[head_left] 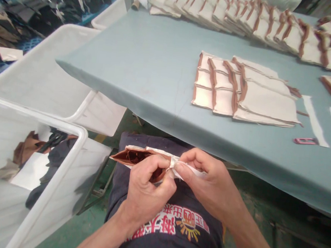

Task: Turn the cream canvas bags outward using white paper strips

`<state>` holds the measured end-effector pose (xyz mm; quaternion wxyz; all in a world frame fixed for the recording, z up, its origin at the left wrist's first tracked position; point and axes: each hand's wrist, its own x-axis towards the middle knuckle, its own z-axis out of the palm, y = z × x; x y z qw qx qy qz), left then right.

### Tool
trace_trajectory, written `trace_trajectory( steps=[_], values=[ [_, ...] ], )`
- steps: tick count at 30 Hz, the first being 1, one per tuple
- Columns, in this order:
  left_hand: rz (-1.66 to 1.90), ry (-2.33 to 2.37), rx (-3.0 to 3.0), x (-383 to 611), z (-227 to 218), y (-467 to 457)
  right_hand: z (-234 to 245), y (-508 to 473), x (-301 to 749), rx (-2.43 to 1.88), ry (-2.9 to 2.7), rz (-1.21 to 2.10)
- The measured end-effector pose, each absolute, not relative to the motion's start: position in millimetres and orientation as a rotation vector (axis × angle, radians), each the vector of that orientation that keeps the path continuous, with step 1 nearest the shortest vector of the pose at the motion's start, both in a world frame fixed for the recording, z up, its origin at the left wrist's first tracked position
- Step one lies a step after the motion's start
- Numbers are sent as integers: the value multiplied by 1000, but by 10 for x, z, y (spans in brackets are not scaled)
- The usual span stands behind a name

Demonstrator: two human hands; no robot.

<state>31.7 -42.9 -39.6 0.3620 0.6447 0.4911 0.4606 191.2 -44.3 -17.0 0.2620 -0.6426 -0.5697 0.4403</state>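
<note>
Above my lap, a brown-lined fabric pouch (131, 156) with a white outside lies on its side, its brown opening gaping toward the left. My left hand (149, 187) is closed, thumb and fingers pinching the pouch near its right end. Close against it, my right hand (212, 182) pinches white material (194, 169) at the same end. Whether that white piece is a separate strip or part of the pouch I cannot tell. The fingers hide the spot where the two hands meet.
On the blue-green table (159, 68) lie a stack of white-and-brown pouches (266, 89), a long overlapping row of more pouches (224, 12), white strips (315, 120) and a small pink-edged tool (305, 141). White bins (82, 131) with scraps stand at left.
</note>
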Motion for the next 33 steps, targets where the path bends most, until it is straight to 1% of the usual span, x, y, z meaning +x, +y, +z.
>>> trace_trajectory(
  steps=[2,5,7,9,12,16,22,26,33],
  values=[
    [1166,1164,1630,295,-384,-408,-169,-371,1979,-1634,-1487,1481],
    [1105,1076,1591,254,-362,-390,-226,-266,2066,-1355,-1393,1896],
    [1064,1077,1611,231,-343,-388,-298,-230,2086,-1207,-1322,2045],
    [1022,1103,1645,223,-322,-389,-380,-234,2058,-1119,-1274,2089],
    [986,1197,1649,251,-299,-392,-483,-297,1943,-1070,-1284,1957],
    [1033,1267,1578,315,-307,-373,-548,-381,1790,-1043,-1281,1789],
    [918,1082,1494,297,-284,-274,-524,-386,1782,-973,-1349,1687],
    [943,1052,1466,304,-222,-246,-583,-388,1778,-954,-1326,1680],
    [969,977,1306,313,-344,-202,-623,-434,1690,-1120,-1386,1420]
  ],
)
